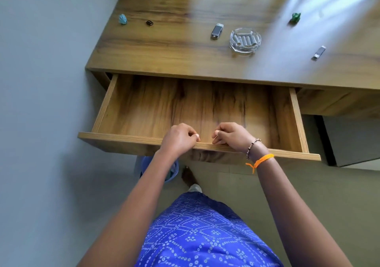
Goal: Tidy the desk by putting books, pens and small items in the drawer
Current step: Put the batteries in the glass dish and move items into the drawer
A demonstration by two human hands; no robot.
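My fingers (195,136) curl over the front edge of the drawer (127,137), left hand (180,138) and right hand (231,136) both grasping it. The drawer is pulled out from the desk (174,46), long side running left to right. On the desk: blue lump (122,19), grey stick (217,31), glass dish (245,40), green lump (295,17). Grey wall at left.

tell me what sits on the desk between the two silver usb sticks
In the head view, a glass ashtray holding small grey rolls sits between the left usb stick and the right usb stick, nearer the left one.
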